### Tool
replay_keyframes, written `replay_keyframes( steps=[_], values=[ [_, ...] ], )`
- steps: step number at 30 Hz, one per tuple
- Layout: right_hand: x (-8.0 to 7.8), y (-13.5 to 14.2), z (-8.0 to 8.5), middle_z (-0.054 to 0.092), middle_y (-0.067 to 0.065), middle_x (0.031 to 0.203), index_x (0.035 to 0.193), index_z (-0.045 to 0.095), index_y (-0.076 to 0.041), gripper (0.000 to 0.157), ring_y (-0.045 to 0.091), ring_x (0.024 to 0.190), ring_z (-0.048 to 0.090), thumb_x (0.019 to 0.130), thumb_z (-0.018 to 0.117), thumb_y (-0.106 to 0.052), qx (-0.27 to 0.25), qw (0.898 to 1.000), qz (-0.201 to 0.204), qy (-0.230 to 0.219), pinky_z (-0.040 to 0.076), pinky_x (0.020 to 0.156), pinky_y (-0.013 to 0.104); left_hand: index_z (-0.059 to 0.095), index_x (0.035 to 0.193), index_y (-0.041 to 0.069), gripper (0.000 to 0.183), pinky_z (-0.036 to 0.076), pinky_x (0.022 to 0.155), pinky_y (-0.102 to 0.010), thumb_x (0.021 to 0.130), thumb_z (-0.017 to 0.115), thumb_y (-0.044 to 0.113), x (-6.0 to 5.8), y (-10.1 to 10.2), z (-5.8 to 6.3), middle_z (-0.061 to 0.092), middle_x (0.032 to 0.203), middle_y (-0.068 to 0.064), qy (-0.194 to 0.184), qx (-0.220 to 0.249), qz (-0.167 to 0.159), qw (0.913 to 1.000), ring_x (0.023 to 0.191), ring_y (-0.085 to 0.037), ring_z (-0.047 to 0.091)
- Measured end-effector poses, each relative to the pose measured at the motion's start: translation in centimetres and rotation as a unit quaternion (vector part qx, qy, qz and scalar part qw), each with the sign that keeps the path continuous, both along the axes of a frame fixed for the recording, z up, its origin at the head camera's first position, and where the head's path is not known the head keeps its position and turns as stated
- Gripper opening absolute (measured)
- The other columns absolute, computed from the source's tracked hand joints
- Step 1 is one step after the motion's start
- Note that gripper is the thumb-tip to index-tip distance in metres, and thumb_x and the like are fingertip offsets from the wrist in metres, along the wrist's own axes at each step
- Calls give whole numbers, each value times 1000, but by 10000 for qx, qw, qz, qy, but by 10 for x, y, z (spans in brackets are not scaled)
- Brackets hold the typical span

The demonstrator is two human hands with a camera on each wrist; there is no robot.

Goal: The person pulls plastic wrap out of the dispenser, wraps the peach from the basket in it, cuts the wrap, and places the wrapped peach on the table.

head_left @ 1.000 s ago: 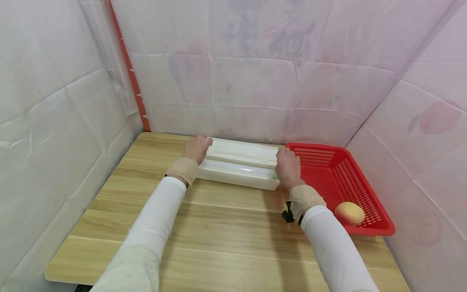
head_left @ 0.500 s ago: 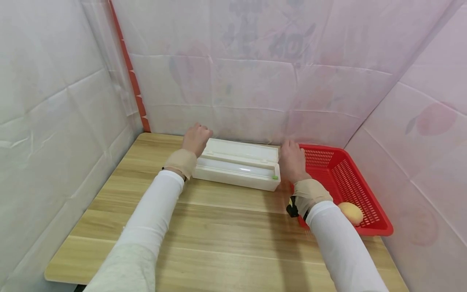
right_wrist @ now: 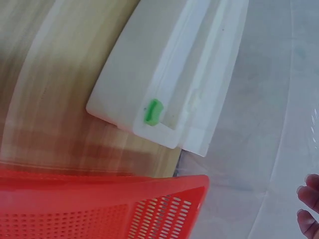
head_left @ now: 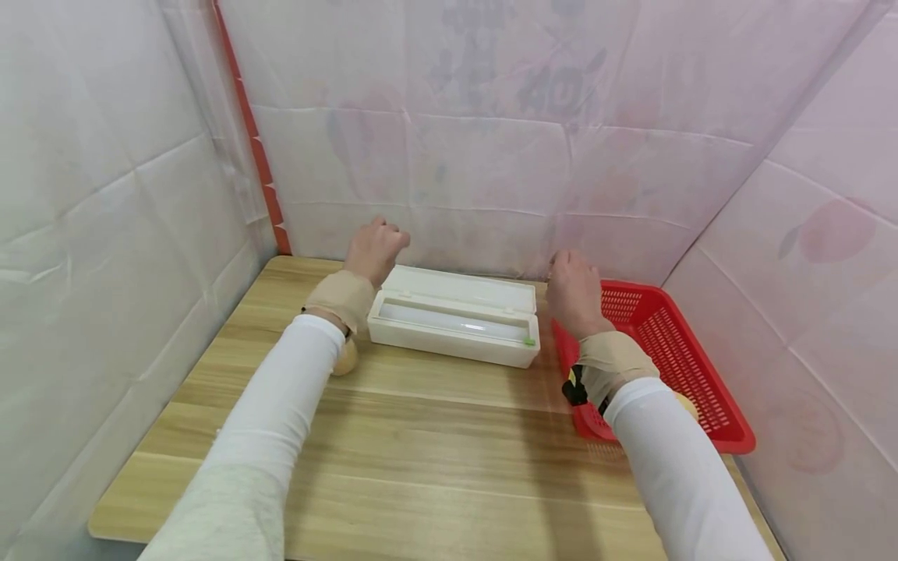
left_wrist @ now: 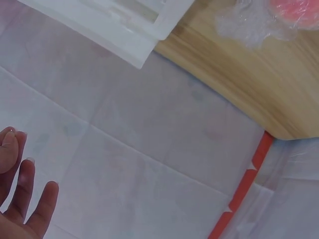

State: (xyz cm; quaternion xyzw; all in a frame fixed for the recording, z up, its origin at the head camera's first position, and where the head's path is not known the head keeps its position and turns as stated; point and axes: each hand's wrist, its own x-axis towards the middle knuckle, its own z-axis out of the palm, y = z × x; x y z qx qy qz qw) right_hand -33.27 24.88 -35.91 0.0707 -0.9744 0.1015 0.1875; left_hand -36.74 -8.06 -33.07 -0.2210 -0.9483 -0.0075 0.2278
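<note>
A long white cling film box (head_left: 449,348) lies on the table, its lid (head_left: 459,288) tipped back toward the wall. A white roll (head_left: 435,317) shows inside, and a green slider (right_wrist: 153,112) sits at the right end. My left hand (head_left: 373,248) is raised beyond the box's left end, thumb and forefinger pinched together. Beyond the right end my right hand (head_left: 575,292) is raised with curled fingers. Faint glints of clear cling film (right_wrist: 314,122) show above the right fingertips; the sheet is hardly visible. Below the left wrist lies a film-wrapped round pink fruit (left_wrist: 298,9).
A red slotted basket (head_left: 701,374) stands on the table at the right, partly under the right forearm. A yellowish fruit (head_left: 686,403) inside it is mostly hidden by the sleeve. White sheeting (head_left: 477,171) rises close behind the wooden table (head_left: 421,467).
Both hands have risen from the box's lid and moved slightly apart, away from the two ends. More of the box shows, and the fruit by the left wrist has come into view.
</note>
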Motion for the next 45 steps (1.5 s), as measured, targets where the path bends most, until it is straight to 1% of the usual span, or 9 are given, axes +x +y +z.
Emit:
replay_keyframes(
  steps=[5,13,19,26,30,33,36,40,45],
  values=[
    [-2,2,10,55,24,104,112,52,7,24,43,99,56,88,57,6,-125,9998,35,168,47,88,55,75,103,10,30,58,74,-44,87,61,-11,-2,-2,10,74,100,-12,31,11,-108,9999,93,-32,62],
    [-2,1,32,54,24,102,110,50,7,16,42,98,54,95,52,1,-261,9992,47,283,45,82,54,75,101,8,27,58,71,-46,89,59,-10,-5,-6,26,75,97,-14,430,235,-296,9984,91,-35,63],
    [-4,1,45,58,25,105,114,51,7,21,42,100,57,94,54,3,-353,9990,3,258,48,88,55,76,104,8,27,58,77,-44,90,60,-9,-6,-5,37,75,101,-15,596,320,-282,9973,92,-35,64],
    [-5,2,60,61,28,103,112,53,9,17,46,98,59,97,52,0,-389,9978,24,538,48,89,58,75,106,8,28,58,76,-46,91,59,-8,-6,-4,53,74,105,-15,502,445,-175,9976,97,-35,64],
    [-5,3,69,61,28,102,111,53,9,18,46,96,59,99,49,-3,-445,9968,86,663,48,88,58,75,108,9,26,58,78,-46,93,59,-5,-5,-5,63,74,109,-15,390,519,-37,9979,101,-34,64],
    [-4,2,77,60,28,103,113,53,9,19,45,97,58,101,47,-5,-556,9962,93,667,48,89,57,75,108,8,24,58,83,-45,94,59,-3,-4,-7,70,74,109,-14,372,675,-77,9970,102,-34,63],
    [-3,0,85,60,27,105,115,52,8,21,44,99,57,102,45,-6,-646,9961,31,605,45,93,58,74,107,7,21,57,86,-45,94,60,-2,-3,-11,75,74,107,-15,418,836,-237,9953,101,-34,63],
    [1,1,92,59,27,105,116,52,8,23,44,99,56,104,42,-9,-823,9953,67,504,42,94,59,73,103,5,16,55,88,-44,95,61,1,0,-16,79,74,104,-15,476,1051,-664,9911,99,-34,62],
    [10,10,93,59,26,104,112,50,8,23,38,93,56,105,38,-10,-1526,9855,666,313,47,79,48,68,100,-1,11,51,90,-46,97,57,2,4,-25,75,70,98,-18,295,1381,-1436,9795,98,-35,60]
  ],
)
